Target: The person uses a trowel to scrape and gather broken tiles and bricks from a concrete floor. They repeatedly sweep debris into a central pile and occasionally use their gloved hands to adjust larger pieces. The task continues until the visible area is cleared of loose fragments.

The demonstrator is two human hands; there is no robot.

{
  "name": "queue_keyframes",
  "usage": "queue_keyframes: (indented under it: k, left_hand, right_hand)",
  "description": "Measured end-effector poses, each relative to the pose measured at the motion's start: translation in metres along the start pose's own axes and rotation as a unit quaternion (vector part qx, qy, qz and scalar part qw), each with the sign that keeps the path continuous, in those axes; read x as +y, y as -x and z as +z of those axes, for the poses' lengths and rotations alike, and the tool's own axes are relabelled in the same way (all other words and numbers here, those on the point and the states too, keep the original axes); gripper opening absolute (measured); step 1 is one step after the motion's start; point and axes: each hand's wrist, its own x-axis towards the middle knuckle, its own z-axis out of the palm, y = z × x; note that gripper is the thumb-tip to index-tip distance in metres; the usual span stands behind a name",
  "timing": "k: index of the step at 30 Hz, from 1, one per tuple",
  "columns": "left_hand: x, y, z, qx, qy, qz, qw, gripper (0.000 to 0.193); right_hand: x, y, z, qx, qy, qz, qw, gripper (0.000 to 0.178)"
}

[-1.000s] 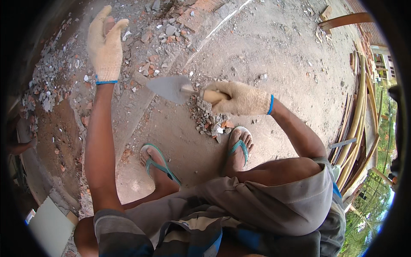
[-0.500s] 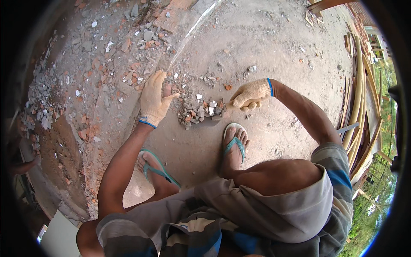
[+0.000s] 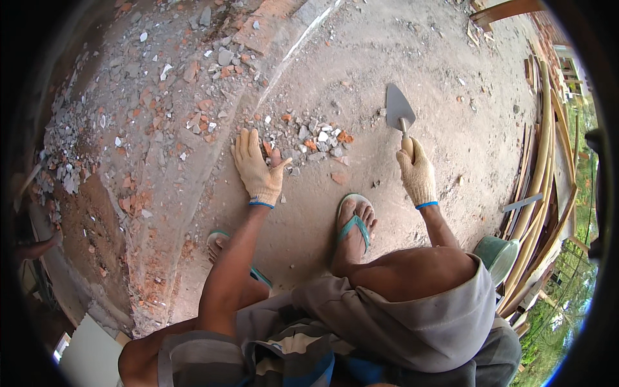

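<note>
My right hand (image 3: 416,173), in a cream knitted glove with a blue cuff, is closed round the handle of a pointed trowel (image 3: 398,108). The grey blade points away from me, apart from the rubble. A small pile of broken rubble (image 3: 316,137), with grey, white and orange pieces, lies on the dusty ground between my hands. My left hand (image 3: 256,169), gloved alike, is open at the pile's left side, its fingers pointing away and its thumb out to the right. A pinkish bit shows between thumb and fingers; I cannot tell what it is.
Scattered rubble (image 3: 145,116) covers the ground at the left. My sandalled foot (image 3: 354,222) is just nearer than the pile. At the right are a green bucket (image 3: 498,258) and long wooden poles (image 3: 545,148). A brown beam (image 3: 506,11) crosses the far right.
My right hand has swung the trowel from beside the pile to farther away on the right. My left hand has moved right, up to the pile. The bucket has come into view.
</note>
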Motion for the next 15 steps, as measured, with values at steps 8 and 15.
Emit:
queue_keyframes:
  k: [8,15]
  left_hand:
    - [0.037,-0.018,0.016,-0.014,0.034,-0.019,0.999,0.098]
    - [0.044,-0.02,0.022,0.023,0.043,-0.025,0.998,0.085]
  right_hand:
    - [-0.049,0.08,0.073,-0.09,0.004,-0.073,0.993,0.063]
    - [-0.07,0.102,0.098,-0.17,-0.007,-0.161,0.972,0.066]
